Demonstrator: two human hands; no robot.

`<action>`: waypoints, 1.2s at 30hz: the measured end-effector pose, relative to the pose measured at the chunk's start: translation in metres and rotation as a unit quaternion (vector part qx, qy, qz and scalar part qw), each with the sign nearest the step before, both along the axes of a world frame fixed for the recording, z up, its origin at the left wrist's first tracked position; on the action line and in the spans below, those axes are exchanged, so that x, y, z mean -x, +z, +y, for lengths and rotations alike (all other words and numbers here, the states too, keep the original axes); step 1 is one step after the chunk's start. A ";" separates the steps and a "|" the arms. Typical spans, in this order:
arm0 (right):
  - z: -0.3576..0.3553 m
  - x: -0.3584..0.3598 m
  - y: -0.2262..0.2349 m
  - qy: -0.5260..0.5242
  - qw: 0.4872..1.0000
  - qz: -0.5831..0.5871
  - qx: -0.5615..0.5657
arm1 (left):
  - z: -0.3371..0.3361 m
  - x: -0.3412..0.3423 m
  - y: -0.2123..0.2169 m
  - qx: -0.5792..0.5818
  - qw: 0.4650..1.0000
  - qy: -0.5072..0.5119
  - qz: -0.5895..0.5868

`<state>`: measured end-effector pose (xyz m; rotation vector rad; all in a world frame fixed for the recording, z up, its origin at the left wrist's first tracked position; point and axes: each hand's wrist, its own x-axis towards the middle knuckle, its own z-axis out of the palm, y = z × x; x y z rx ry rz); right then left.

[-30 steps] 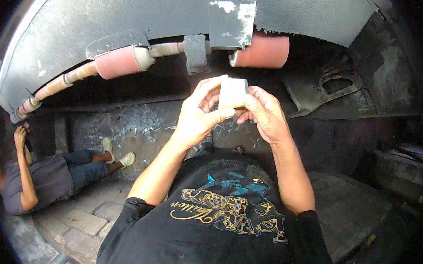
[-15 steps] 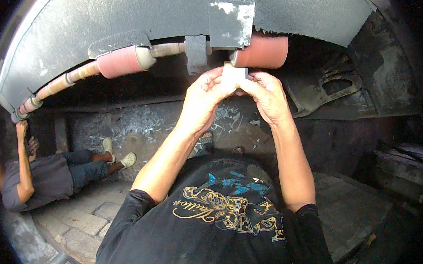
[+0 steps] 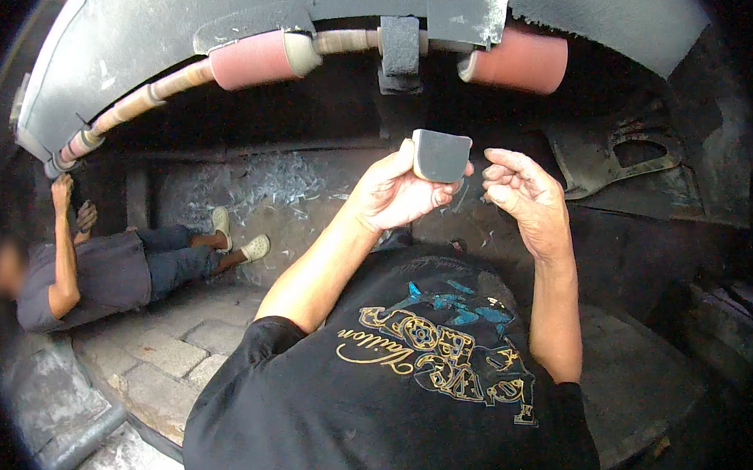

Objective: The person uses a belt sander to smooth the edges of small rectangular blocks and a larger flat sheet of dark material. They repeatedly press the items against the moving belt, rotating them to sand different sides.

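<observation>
Grey block (image 3: 441,157): between one and two o'clock from mid-view, its flat dark face showing, pale along its rim.
Left hand (image 3: 390,193): at the block's eight o'clock, gripping it, thumb by the left edge, fingers behind and below.
Right hand (image 3: 532,200): at the block's four o'clock, apart from it, fingers half curled with a narrow gap.
Red drums: one (image 3: 522,62) at the block's one o'clock, another (image 3: 250,61) at ten.
Co-worker (image 3: 97,273): toward nine o'clock, one arm raised.

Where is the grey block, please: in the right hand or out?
Out: the left hand holds the grey block; the right hand is apart.
</observation>
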<state>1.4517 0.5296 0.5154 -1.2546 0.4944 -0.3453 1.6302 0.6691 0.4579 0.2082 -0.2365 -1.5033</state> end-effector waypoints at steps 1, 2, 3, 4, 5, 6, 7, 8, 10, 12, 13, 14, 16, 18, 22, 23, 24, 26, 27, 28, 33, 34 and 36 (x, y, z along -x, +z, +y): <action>0.000 0.002 -0.003 -0.009 1.000 0.022 0.003 | 0.000 0.000 -0.003 0.005 1.000 -0.007 -0.004; 0.001 0.003 -0.006 -0.003 1.000 0.021 0.021 | 0.001 0.001 -0.005 0.014 1.000 -0.016 -0.004; 0.002 0.003 -0.008 0.005 0.999 0.009 0.039 | 0.002 0.002 -0.006 0.017 1.000 -0.022 -0.006; 0.002 0.004 -0.009 0.010 0.999 0.001 0.053 | 0.003 0.002 -0.006 0.024 0.999 -0.030 -0.002; 0.003 0.004 -0.009 0.015 0.998 -0.007 0.068 | 0.003 0.003 -0.005 0.028 0.999 -0.033 0.010; 0.004 0.005 -0.009 0.019 0.997 -0.007 0.077 | 0.003 0.004 -0.005 0.023 0.999 -0.027 -0.008; 0.005 0.005 -0.008 0.024 0.996 -0.008 0.086 | 0.003 0.005 -0.005 0.016 1.000 -0.014 -0.017; 0.006 0.005 -0.007 0.029 0.995 -0.010 0.092 | 0.003 0.005 -0.005 0.009 1.000 -0.002 -0.026; 0.009 0.004 -0.005 0.027 0.992 -0.007 0.127 | 0.003 0.005 -0.006 0.030 0.999 -0.011 -0.029; 0.013 0.003 -0.001 0.022 0.985 -0.003 0.173 | 0.004 0.005 -0.009 0.040 0.998 -0.016 -0.034; 0.014 0.002 0.001 0.018 0.979 0.000 0.203 | 0.004 0.005 -0.011 0.040 0.998 -0.016 -0.038; 0.016 0.001 0.004 0.011 0.974 0.009 0.228 | 0.005 0.004 -0.013 0.031 0.999 -0.013 -0.037; 0.017 0.000 0.011 0.005 0.946 0.002 0.323 | 0.007 0.005 -0.017 0.003 0.999 -0.041 -0.004; 0.013 0.001 0.021 0.023 0.924 0.003 0.383 | 0.007 0.003 -0.017 -0.016 0.996 -0.083 0.021; -0.001 -0.007 0.025 0.123 0.877 -0.026 0.464 | 0.000 -0.001 -0.005 -0.057 0.978 -0.200 0.000; -0.001 -0.008 0.022 0.103 0.902 0.020 0.419 | -0.001 -0.004 0.002 -0.063 0.974 -0.217 -0.013; -0.001 -0.010 0.019 0.076 0.923 0.069 0.371 | 0.000 -0.009 0.009 -0.097 0.969 -0.202 -0.099; 0.005 -0.018 0.006 -0.007 0.984 0.075 0.159 | 0.004 0.005 0.020 -0.130 0.956 -0.033 -0.261; 0.008 -0.021 0.000 -0.048 0.992 0.071 0.090 | 0.004 0.009 0.026 -0.126 0.929 0.049 -0.346; 0.010 -0.022 -0.004 -0.052 0.995 0.018 0.079 | 0.006 0.011 0.030 -0.113 0.908 0.059 -0.398; 0.010 -0.031 -0.008 -0.044 0.998 -0.018 0.035 | 0.001 0.014 0.040 -0.178 0.900 0.134 -0.374; 0.008 -0.033 -0.006 -0.039 0.999 -0.015 0.027 | -0.001 0.014 0.040 -0.183 0.896 0.142 -0.378; 0.003 -0.040 -0.003 -0.041 0.999 -0.001 0.007 | -0.007 0.014 0.039 -0.188 0.896 0.167 -0.366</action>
